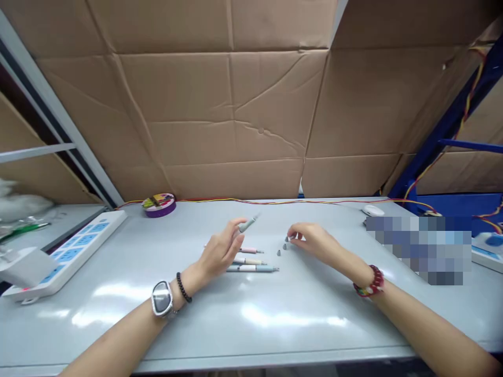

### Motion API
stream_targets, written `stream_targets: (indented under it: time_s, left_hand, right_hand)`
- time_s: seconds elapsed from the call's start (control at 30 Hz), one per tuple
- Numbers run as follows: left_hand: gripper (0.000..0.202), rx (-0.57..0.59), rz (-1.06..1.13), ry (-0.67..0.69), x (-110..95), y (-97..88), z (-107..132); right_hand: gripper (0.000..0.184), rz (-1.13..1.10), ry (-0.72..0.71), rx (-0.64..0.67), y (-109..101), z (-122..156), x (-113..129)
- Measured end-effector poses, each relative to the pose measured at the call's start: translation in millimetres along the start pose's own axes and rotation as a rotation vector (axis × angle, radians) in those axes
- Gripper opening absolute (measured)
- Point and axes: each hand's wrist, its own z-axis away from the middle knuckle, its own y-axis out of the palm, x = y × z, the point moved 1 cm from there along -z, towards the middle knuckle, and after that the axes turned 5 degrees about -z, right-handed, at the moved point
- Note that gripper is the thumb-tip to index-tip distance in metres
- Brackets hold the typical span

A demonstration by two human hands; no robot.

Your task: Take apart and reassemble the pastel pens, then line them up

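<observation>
My left hand is closed around a pale green pen, whose thin tip points up and to the right. Under and beside that hand, a pink pen, a cream pen and a light blue pen lie side by side, their left parts partly hidden by the hand. My right hand pinches a small dark grey cone-shaped piece at the tabletop. Two similar grey cones, one nearer and one farther, rest on the table just left of those fingertips.
A white power strip with a plugged-in adapter runs along the left. At the back edge sit a round purple tin and thin red and yellow wires. A white mouse and a pixelated area are at right. Cardboard walls the back.
</observation>
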Motion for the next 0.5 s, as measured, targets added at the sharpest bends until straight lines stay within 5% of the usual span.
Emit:
stream_targets:
  time_s: [0.17,0.5]
  left_hand:
    - [0.031,-0.097,0.032,-0.067,0,-2.2,-6]
    - [0.022,0.026,-0.097,-0.107,22,-1.8,-15]
  right_hand:
    - [0.02,0.065,0.038,0.113,7,4,0]
    - [0.02,0.02,0.033,0.153,10,5,-5]
